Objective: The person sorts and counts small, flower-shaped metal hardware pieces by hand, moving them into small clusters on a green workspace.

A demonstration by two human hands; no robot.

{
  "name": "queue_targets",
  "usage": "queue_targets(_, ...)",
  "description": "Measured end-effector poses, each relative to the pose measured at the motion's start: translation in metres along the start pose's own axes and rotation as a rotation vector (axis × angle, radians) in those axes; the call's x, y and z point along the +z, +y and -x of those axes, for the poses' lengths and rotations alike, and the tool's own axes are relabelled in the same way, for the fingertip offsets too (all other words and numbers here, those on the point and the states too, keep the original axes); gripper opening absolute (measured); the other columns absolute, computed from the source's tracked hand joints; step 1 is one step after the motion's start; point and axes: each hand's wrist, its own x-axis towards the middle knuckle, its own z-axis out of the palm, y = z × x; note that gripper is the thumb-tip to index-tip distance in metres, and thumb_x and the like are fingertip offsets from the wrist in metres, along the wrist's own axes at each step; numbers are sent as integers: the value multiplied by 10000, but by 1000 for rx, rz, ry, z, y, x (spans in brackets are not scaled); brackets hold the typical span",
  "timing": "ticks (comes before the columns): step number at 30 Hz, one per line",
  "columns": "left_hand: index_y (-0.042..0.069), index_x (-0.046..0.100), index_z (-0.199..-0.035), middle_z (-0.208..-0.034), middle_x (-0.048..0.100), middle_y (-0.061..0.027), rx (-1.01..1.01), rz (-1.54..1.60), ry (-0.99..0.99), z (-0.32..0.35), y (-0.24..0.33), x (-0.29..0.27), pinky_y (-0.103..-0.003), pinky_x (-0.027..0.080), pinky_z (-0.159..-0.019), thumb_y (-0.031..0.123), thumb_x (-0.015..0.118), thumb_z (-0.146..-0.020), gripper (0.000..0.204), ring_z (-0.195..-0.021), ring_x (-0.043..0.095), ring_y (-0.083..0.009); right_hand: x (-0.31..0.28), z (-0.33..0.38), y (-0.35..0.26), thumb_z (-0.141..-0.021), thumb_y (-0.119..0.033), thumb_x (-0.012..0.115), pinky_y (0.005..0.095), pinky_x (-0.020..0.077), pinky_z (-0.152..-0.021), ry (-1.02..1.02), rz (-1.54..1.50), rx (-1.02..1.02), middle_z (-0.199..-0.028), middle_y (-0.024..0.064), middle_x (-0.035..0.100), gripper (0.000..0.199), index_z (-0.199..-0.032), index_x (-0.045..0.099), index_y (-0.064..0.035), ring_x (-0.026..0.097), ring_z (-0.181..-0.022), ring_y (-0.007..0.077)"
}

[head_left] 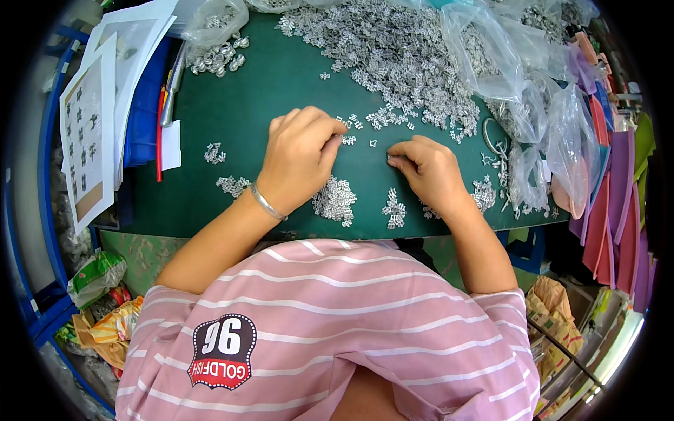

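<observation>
My left hand (298, 151), with a bracelet (265, 202) at its wrist, is curled over the green tabletop (239, 98). Its fingers and thumb are closed beside a few small silvery metal pieces (354, 121); whatever they grip is hidden. To the right, my right hand (428, 172) holds thumb and forefinger together in a pinch, on something too small to make out. One loose metal piece (373, 143) lies between the hands. A small heap of metal pieces (335, 201) sits near the table's front edge beside my left wrist, and a smaller heap (394, 209) lies left of my right forearm.
A large pile of silvery metal pieces (400, 56) covers the far side. Clear plastic bags (484, 56) stand at the right, near a metal ring (493, 137). Rounded metal parts (217, 59), a red stick (160, 137) and printed sheets (88, 133) are at the left.
</observation>
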Motion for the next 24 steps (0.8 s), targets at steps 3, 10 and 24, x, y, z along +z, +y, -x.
queue_targets(3,68,681,-909,-890,649,-64,0,9,22,13,1,-12,-364,422,-798,7,696,-787,138,-845,613,-258,-2,-1,5,-848,-97,690,314,475,-587,-25,-329,77,-768,59,635,66,-878,666,-44,607,-655,208)
queue_targets(10,85,683,-906,-881,641,-55,-8,20,53,63,7,-16,-397,409,-820,6,713,-749,178,-816,586,-247,14,-31,-4,-896,-114,645,254,451,-561,-51,-617,111,-764,36,651,147,-982,680,0,562,-625,108)
queue_targets(24,138,711,-854,-887,647,2,45,69,150,98,14,0,-442,316,-981,41,718,-665,213,-819,592,-196,39,-37,-22,-827,-175,713,392,538,-613,110,100,-294,-773,121,669,136,-909,707,-68,674,-689,291)
